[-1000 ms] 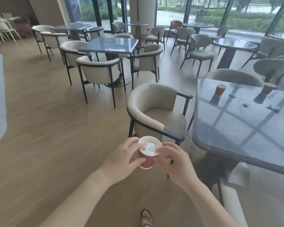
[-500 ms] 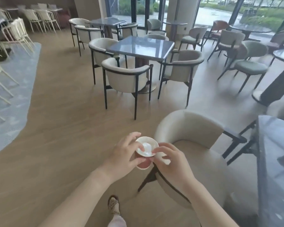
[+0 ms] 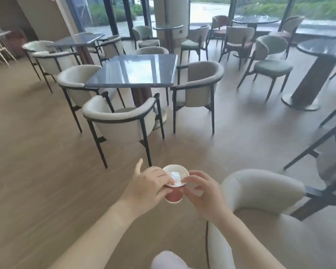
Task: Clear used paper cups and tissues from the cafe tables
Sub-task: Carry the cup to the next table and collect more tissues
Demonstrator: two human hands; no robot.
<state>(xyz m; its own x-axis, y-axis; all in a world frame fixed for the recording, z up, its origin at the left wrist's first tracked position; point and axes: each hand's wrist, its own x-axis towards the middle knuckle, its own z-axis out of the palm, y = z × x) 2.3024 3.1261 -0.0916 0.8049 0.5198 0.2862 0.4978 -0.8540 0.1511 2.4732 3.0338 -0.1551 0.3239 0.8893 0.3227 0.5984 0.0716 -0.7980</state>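
Note:
A red paper cup [image 3: 174, 195] with a white rim sits between my two hands, low in the middle of the view. A crumpled white tissue [image 3: 174, 175] lies inside it. My left hand [image 3: 147, 188] grips the cup from the left, thumb on its red side and fingers at the rim. My right hand [image 3: 203, 193] is at the cup's right side, its curled fingertips pinching the rim. The cup's base tilts slightly toward me.
A square grey table [image 3: 136, 71] stands ahead, ringed by cream armchairs, the nearest one [image 3: 120, 121] just beyond my hands. Another cream armchair [image 3: 260, 193] is close at my right. A round dark table [image 3: 324, 49] stands at the far right. Wooden floor [image 3: 37, 162] stretches to the left.
The view has swung left and moved on; the dark table bearing two cups has left the frame. Both hands keep hold of the cup with the tissue.

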